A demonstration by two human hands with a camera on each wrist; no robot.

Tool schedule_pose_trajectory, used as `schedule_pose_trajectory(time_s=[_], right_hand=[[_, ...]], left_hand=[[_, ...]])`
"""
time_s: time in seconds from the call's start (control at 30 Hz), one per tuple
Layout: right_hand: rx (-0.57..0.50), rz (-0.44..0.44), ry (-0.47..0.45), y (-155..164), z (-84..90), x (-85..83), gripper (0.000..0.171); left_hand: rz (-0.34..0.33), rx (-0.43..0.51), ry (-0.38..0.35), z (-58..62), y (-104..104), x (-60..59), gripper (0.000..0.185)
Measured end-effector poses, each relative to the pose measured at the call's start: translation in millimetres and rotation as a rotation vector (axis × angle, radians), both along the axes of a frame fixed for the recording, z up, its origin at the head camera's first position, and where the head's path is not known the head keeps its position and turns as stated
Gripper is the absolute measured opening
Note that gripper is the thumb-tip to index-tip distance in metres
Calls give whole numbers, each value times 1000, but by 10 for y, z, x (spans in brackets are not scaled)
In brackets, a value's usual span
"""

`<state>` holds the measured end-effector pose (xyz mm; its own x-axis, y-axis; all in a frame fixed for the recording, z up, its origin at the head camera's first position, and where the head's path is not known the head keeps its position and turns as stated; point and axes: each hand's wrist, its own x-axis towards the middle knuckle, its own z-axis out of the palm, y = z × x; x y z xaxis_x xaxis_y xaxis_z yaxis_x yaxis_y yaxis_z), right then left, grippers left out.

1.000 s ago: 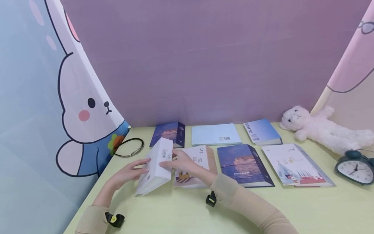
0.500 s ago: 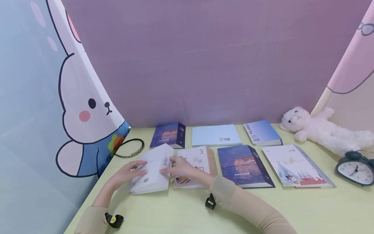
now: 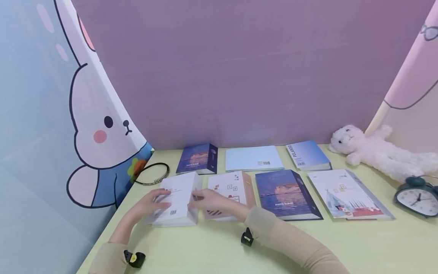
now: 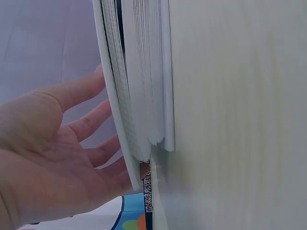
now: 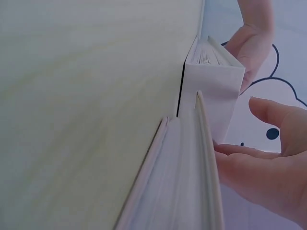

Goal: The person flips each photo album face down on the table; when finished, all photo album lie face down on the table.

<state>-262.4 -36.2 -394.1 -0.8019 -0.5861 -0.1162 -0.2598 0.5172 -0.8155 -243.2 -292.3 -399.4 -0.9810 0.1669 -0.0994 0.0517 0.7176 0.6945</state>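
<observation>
A white photo album (image 3: 176, 198) lies at the left of the table, a barcode on its upper face. My left hand (image 3: 150, 205) holds its left side. In the left wrist view, the hand's (image 4: 62, 148) fingers spread across the cover (image 4: 115, 105), and the lowest one bends round its edge. My right hand (image 3: 208, 199) is at the spine, thumb and forefinger apart. Seen from the right wrist, the hand (image 5: 268, 163) keeps its thumb clear while its fingers reach toward the spine (image 5: 211, 96); whether they touch it cannot be told.
Right of it lie an illustrated album (image 3: 224, 186), a sea-cliff album (image 3: 284, 192) and a tent-pattern album (image 3: 342, 194). Behind are a smaller cliff album (image 3: 195, 158), a pale blue album (image 3: 251, 158) and a Polaroid album (image 3: 306, 154). A headband (image 3: 152, 173), plush toy (image 3: 373, 150) and alarm clock (image 3: 417, 196) sit outside.
The white album has come down from a raised tilt to lying on the table, barcode face up. Both hands have moved with it, and the right hand's fingers have shifted along the spine.
</observation>
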Motion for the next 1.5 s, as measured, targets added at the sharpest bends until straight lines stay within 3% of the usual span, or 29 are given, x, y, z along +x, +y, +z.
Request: schedule_pose_trajectory(time_s=[0.7, 0.9, 1.03, 1.17, 1.4, 1.5], right_hand=[[-42, 66, -81, 153, -12, -90, 59], [-97, 37, -46, 268, -9, -154, 48], [-164, 7, -2, 428, 92, -177, 44], [-185, -38, 109, 707, 199, -226, 39], [-259, -115, 229, 1430, 302, -368, 40], [-227, -168, 272, 1760, 315, -402, 43]], left_hand=[[16, -39, 29, 48, 137, -50, 52], [54, -109, 80, 58, 232, -86, 43], [69, -110, 120, 42, 314, -120, 38], [76, -64, 207, 60, 397, -145, 35], [52, 24, 445, 214, 522, -137, 34], [62, 13, 477, 278, 536, -126, 38]])
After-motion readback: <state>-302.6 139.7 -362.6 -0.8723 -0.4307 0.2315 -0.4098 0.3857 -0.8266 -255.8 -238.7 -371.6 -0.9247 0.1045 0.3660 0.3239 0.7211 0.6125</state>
